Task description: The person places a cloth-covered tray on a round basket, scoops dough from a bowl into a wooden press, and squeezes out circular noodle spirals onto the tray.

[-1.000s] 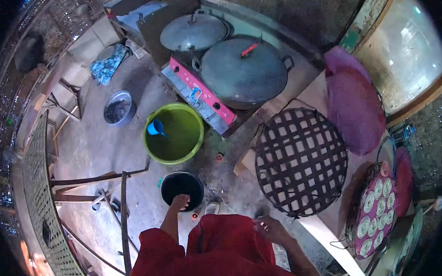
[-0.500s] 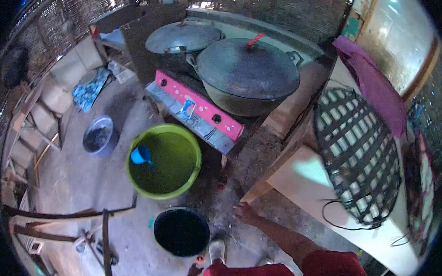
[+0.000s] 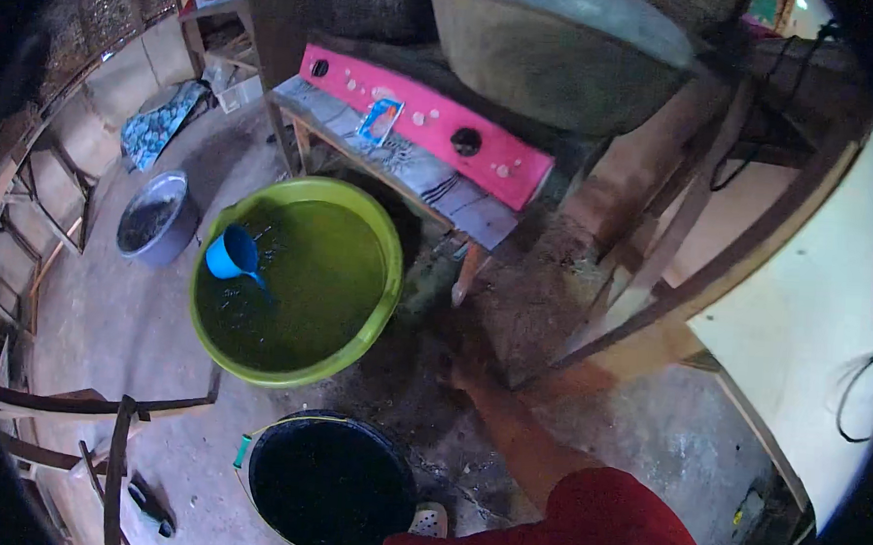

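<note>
The wide, round, lime-green plastic basin stands on the grey floor, a small blue plastic dipper inside, unheld. The bare right hand is low, right of the basin; I can't tell its grip. Its reach looks unfinished, nothing visibly lifted. The left hand is out of sight.

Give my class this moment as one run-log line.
right hand: right of green basin, grip unclear | left hand: out of view | blue dipper: inside basin | black bucket: upright
</note>
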Available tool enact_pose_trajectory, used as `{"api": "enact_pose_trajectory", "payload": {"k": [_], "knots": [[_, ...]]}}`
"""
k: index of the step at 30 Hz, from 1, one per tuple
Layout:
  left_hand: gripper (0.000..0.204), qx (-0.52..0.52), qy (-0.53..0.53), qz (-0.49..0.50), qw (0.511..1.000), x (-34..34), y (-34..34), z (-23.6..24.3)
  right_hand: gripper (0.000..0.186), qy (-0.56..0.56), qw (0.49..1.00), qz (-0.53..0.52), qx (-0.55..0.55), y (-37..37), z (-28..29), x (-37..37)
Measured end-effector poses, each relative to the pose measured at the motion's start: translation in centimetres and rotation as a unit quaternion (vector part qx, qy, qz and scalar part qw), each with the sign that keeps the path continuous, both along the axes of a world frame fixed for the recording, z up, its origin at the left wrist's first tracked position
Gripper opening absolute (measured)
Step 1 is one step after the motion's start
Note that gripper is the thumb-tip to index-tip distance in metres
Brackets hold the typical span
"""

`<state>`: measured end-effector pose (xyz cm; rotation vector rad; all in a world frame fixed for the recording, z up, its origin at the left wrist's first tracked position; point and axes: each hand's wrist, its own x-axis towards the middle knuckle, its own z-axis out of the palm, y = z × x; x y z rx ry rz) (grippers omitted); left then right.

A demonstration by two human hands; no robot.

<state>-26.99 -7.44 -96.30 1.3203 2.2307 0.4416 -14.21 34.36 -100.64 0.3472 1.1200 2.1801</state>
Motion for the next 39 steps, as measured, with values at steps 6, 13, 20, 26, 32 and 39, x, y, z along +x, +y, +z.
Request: {"api": "enact_pose_trajectory", "payload": {"k": [6,13,20,26,32,39], "knots": [[0.045,-0.026,0.013,0.042,0.999,0.7,-1.1,-0.1,0.041,0.556,0.489,-0.106,-0.664,-5.2,1.0,-1.7],[0.043,-0.039,0.021,0.041,0.998,0.3,0.4,6.1,0.026,0.591,0.231,-0.106,-0.765,-24.9,10.3,8.3],[0.042,-0.047,0.006,-0.019,0.999,1.2,2.7,19.2,0.035,0.629,0.201,-0.285,-0.695,-36.3,28.8,22.5],[0.041,-0.041,0.029,-0.061,0.997,1.5,2.1,35.2,0.038,0.707,0.167,-0.168,-0.667,-35.8,46.2,19.2],[0.040,0.141,0.304,-0.089,0.938,-2.7,8.6,52.4,0.041,0.611,-0.331,-0.219,-0.685,-36.9,69.5,16.3],[0.050,0.367,-0.181,-0.219,0.886,12.5,20.9,94.9,0.058,0.715,-0.396,-0.069,-0.573,-39.5,96.1,30.9]]}}
